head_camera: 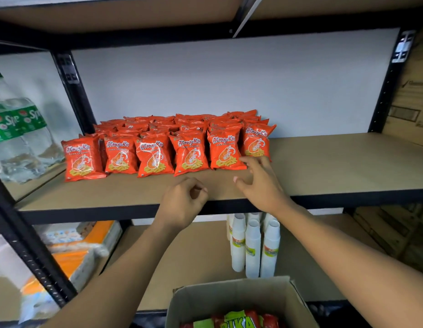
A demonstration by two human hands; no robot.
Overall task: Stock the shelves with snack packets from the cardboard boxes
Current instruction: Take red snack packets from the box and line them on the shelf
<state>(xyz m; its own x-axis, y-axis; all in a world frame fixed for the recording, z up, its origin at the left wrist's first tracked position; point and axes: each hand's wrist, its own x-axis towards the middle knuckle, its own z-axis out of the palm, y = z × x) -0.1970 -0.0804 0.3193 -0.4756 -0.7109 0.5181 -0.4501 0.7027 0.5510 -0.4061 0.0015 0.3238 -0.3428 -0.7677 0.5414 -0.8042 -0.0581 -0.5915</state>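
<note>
Several rows of orange-red prawn cracker packets stand upright on the brown shelf board. My right hand hovers with spread fingers just below and right of the front row's right end, fingertips close to the packet there, holding nothing. My left hand hangs at the shelf's front edge, fingers loosely curled and empty. An open cardboard box sits below at the bottom, with red and green snack packets inside.
Clear soda bottles with green labels stand on the left bay. Stacks of white paper cups fill the lower shelf. Black uprights frame the bay. Cardboard cartons stand at right. Wrapped orange packs lie lower left.
</note>
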